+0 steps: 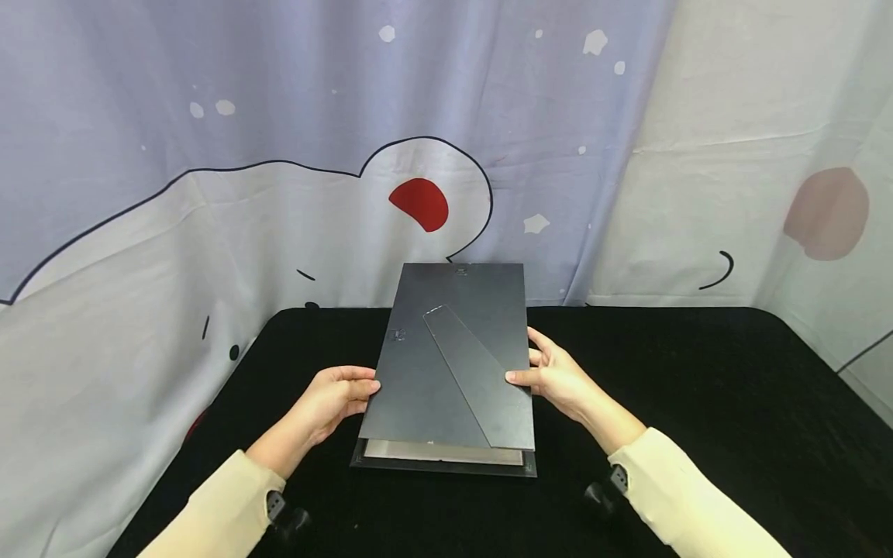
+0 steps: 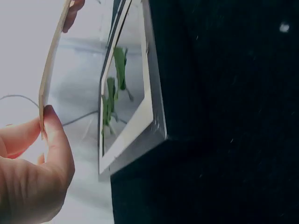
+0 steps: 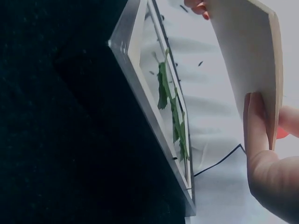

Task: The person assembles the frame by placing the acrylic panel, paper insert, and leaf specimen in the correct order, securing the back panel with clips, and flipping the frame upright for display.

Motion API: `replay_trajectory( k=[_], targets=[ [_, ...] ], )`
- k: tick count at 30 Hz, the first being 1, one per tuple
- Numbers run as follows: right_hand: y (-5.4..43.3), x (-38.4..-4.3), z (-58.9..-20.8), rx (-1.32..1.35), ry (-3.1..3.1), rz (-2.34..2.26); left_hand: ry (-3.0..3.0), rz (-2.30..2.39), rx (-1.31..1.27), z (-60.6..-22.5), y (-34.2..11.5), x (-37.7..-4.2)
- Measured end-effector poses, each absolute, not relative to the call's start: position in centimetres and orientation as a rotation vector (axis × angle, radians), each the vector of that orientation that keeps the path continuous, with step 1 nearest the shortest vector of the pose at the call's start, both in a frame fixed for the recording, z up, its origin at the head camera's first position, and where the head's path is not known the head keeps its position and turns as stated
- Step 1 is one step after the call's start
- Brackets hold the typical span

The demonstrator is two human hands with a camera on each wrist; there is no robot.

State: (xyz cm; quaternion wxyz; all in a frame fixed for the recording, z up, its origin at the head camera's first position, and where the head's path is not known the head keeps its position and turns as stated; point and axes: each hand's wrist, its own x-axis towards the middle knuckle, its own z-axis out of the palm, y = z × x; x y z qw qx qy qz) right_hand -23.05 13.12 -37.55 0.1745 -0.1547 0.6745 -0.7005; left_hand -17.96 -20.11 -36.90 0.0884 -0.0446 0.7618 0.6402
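Note:
Both hands hold the dark grey backing board [image 1: 418, 395] of a picture frame by its two long sides. On the board's upper face lies a flat easel stand [image 1: 467, 380]. My left hand [image 1: 331, 399] pinches the left edge between thumb and fingers; my right hand [image 1: 558, 381] pinches the right edge, thumb on top. Beneath the raised board, the dark picture frame [image 1: 446, 466] lies on the table, mostly hidden in the head view. Both wrist views show a gap between board and frame, with green leaves [image 2: 120, 70] inside the frame's pale inner border [image 2: 135, 133].
A black cloth covers the table [image 1: 698, 403]. Behind it hangs a pale blue and white curtain [image 1: 279, 232] with printed shapes. Each sleeve has a small dark device at the cuff, such as the right cuff device [image 1: 618, 478].

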Motion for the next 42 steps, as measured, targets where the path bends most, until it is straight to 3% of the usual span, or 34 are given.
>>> replay_trajectory(
  k=[17, 33, 42],
  targets=[
    [11.6, -25.3, -39.2, -0.321, 2.117, -1.863, 2.376, 1.744, -0.137, -38.3, -20.8, -21.3],
    [11.7, -25.4, -39.7, -0.286, 2.411, -1.619, 2.463, 1.677, -0.116, -39.7, -20.2, -22.1],
    [11.6, -25.4, -40.1, -0.302, 2.413, -1.599, 2.485, 1.657, 0.019, -40.2, -20.6, -22.4]
  ],
)
